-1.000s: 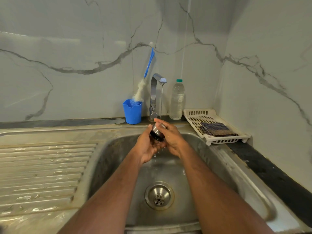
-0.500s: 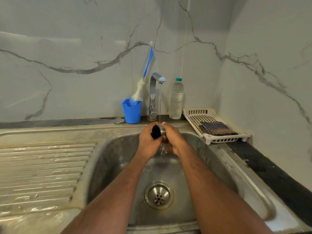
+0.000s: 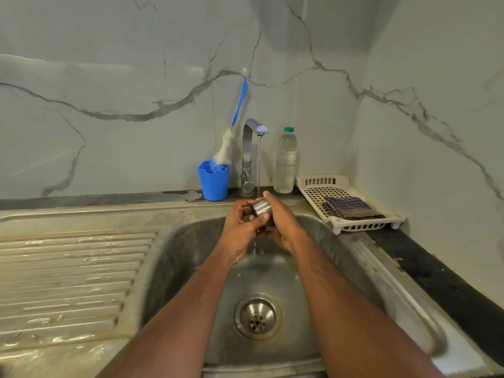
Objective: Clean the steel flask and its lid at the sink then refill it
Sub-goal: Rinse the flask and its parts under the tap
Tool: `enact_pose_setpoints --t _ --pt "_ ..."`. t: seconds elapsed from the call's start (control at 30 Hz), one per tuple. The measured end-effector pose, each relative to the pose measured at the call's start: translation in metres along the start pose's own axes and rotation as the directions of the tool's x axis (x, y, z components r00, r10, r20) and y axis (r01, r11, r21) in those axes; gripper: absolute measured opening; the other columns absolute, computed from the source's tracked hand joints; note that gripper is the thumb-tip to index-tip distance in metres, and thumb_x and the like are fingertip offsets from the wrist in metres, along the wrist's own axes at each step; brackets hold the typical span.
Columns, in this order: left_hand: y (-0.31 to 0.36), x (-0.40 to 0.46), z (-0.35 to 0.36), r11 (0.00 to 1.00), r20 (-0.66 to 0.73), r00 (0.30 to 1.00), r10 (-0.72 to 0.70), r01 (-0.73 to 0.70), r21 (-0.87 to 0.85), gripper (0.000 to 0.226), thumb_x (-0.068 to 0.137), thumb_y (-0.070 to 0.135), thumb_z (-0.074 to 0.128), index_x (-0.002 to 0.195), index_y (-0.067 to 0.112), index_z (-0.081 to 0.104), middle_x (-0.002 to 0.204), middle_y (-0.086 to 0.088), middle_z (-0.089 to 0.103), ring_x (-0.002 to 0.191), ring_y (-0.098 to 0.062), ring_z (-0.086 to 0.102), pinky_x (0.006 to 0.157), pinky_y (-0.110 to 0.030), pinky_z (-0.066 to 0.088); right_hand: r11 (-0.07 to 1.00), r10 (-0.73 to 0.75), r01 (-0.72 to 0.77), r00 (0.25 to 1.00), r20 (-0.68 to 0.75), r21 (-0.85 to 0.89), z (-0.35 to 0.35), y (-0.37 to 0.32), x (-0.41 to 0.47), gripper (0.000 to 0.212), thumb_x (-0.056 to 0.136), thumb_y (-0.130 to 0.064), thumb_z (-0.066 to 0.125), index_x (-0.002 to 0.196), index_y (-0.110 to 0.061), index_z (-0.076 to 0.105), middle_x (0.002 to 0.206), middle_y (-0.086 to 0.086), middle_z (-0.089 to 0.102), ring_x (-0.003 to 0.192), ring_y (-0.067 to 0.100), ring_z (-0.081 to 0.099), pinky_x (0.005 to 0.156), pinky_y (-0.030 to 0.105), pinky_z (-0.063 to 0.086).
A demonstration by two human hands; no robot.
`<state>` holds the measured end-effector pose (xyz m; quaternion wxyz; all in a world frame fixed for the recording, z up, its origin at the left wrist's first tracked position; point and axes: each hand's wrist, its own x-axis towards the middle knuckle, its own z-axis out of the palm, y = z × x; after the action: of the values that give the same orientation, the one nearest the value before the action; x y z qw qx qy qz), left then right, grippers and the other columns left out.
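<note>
Steel lid (image 3: 261, 206) now turned shiny side up under the tap (image 3: 255, 126) stream. Left hand (image 3: 241, 223) and right hand (image 3: 281, 222) both grip it. Rinse nearly done, I'd say.

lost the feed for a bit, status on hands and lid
Left hand and right hand both grip the lid. Lid under running tap, over sink. Flask not in view. Nothing in the way.

- The lid (image 3: 261, 207) now shows its steel side, where its dark underside faced up half a second ago.
- The left hand (image 3: 242, 227) sits lower on it.
</note>
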<state>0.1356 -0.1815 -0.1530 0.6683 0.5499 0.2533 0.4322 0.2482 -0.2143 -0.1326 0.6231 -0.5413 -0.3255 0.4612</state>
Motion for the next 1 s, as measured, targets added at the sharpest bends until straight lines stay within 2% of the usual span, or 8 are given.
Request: enact_pose_setpoints --t 0.2,0.3,0.4,0.5,0.6,0.8,0.9,1.0 --pt "0.008 0.0 -0.003 0.91 0.008 0.98 -0.201 0.19 -0.37 0.041 0.102 0.037 0.056 0.128 0.005 0.059 0.123 -0.023 0.068 0.111 -0.032 0.071 0.093 -0.044 0.059 0.986 -0.081 0.041 0.966 0.244 0.164 -0.013 0.002 -0.003 0.049 0.095 -0.011 0.064 0.139 -0.032 0.057 0.136 0.011 0.062 0.114 0.028 0.061 0.074 0.035 0.056" --pt "0.007 0.0 -0.005 0.934 0.012 0.971 -0.24 0.234 -0.27 0.044 0.104 0.045 0.051 0.125 0.009 0.063 0.12 -0.021 0.071 0.111 -0.033 0.07 0.085 -0.046 0.061 0.992 -0.128 0.126 0.972 0.198 0.024 -0.006 0.003 -0.004 0.033 0.097 -0.025 0.065 0.128 -0.035 0.063 0.133 0.009 0.063 0.12 0.03 0.061 0.091 0.047 0.057" --pt "0.001 0.003 -0.005 0.983 -0.106 0.978 -0.178 0.172 -0.063 0.036 0.103 0.041 0.055 0.124 0.013 0.062 0.119 -0.017 0.07 0.108 -0.033 0.07 0.077 -0.044 0.062 0.975 -0.152 0.162 0.986 0.074 -0.154 -0.001 0.004 -0.002 0.017 0.102 -0.038 0.056 0.114 -0.034 0.066 0.125 0.009 0.064 0.116 0.031 0.061 0.09 0.051 0.057" --pt "-0.003 0.003 -0.003 0.994 -0.095 0.99 -0.102 0.105 0.031 0.035 0.096 0.031 0.068 0.124 0.011 0.061 0.112 -0.015 0.073 0.097 -0.031 0.075 0.084 -0.051 0.062 0.935 -0.196 0.175 0.98 -0.039 -0.309 0.005 0.005 0.001 0.031 0.105 -0.048 0.044 0.118 -0.03 0.065 0.119 0.006 0.066 0.109 0.024 0.064 0.095 0.051 0.056" --pt "-0.004 0.003 -0.003 0.992 -0.117 0.99 -0.079 0.09 0.09 0.033 0.093 0.021 0.073 0.121 0.005 0.065 0.105 -0.015 0.076 0.096 -0.03 0.075 0.089 -0.046 0.061 0.961 -0.155 0.133 0.985 -0.075 -0.241 0.006 0.006 0.001 0.041 0.108 -0.047 0.033 0.124 -0.031 0.067 0.126 0.008 0.065 0.112 0.022 0.062 0.1 0.046 0.054" --pt "0.008 0.004 -0.013 0.917 -0.018 0.976 -0.219 0.199 -0.347 0.031 0.103 0.017 0.057 0.125 -0.005 0.06 0.117 -0.025 0.071 0.113 -0.034 0.069 0.098 -0.039 0.057 0.995 -0.013 0.024 0.994 0.104 -0.097 -0.001 0.0 -0.004 0.038 0.1 -0.051 0.053 0.137 -0.048 0.055 0.155 -0.004 0.045 0.143 0.02 0.032 0.12 0.058 0.013" --pt "0.008 -0.003 -0.009 0.929 0.058 0.977 -0.206 0.214 -0.301 0.031 0.104 0.015 0.054 0.127 -0.005 0.06 0.121 -0.025 0.07 0.113 -0.032 0.07 0.098 -0.039 0.057 0.986 0.003 -0.01 0.999 -0.043 -0.167 0.001 -0.005 -0.008 0.052 0.102 -0.058 0.042 0.139 -0.023 0.055 0.118 0.0 0.062 0.108 0.013 0.053 0.099 0.037 0.039" --pt "0.006 -0.002 -0.004 0.947 0.043 0.981 -0.191 0.195 -0.256 0.033 0.105 0.016 0.052 0.129 -0.004 0.061 0.119 -0.021 0.071 0.106 -0.027 0.072 0.092 -0.036 0.06 0.973 -0.017 -0.008 0.994 -0.104 -0.229 0.002 -0.004 -0.006 0.055 0.107 -0.054 0.029 0.139 -0.016 0.053 0.089 -0.006 0.055 0.081 0.005 0.05 0.068 0.027 0.037"
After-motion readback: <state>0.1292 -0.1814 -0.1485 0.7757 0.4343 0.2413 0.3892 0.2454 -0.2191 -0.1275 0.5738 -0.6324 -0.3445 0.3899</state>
